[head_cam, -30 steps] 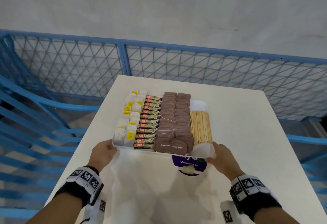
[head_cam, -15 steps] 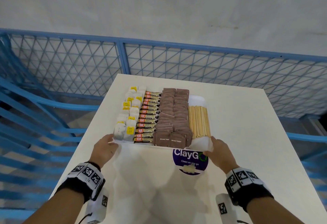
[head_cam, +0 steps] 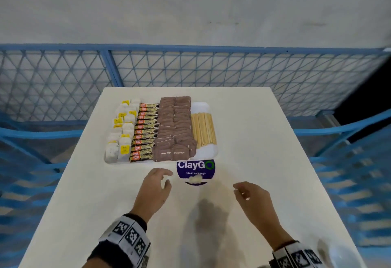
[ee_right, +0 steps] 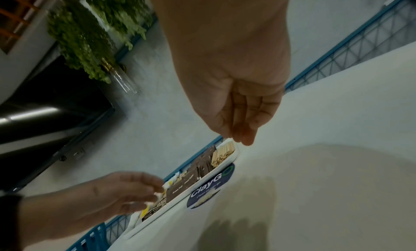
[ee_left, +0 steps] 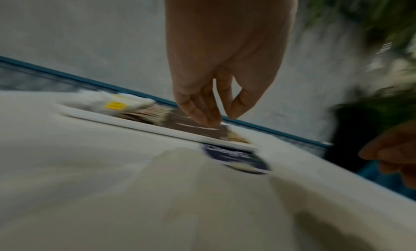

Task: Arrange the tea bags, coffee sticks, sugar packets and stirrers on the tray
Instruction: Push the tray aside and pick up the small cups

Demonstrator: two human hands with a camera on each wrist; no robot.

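Note:
A white tray [head_cam: 208, 153] lies on the far half of the white table [head_cam: 264, 145]. It holds, left to right, tea bags [head_cam: 121, 134] with yellow tags, coffee sticks [head_cam: 146, 132], brown sugar packets [head_cam: 174, 128] and wooden stirrers [head_cam: 203, 129]. My left hand [head_cam: 155, 189] hovers over the table just short of the tray's near edge, fingers loosely curled, holding nothing. My right hand [head_cam: 251, 197] hovers further right and nearer to me, also relaxed and holding nothing. The wrist views show the left hand [ee_left: 216, 110] and the right hand [ee_right: 241, 130] free of the tray [ee_right: 180, 198].
A round purple "ClayGo" sticker [head_cam: 195, 171] lies on the table just in front of the tray. A blue mesh railing [head_cam: 190, 66] runs behind the table and down both sides. A glass vase with green foliage [ee_right: 94, 34] shows in the right wrist view.
Both hands have let go of the tray's near corners and drawn back towards me, the left one moving inward. The tray now rests further from me on the table.

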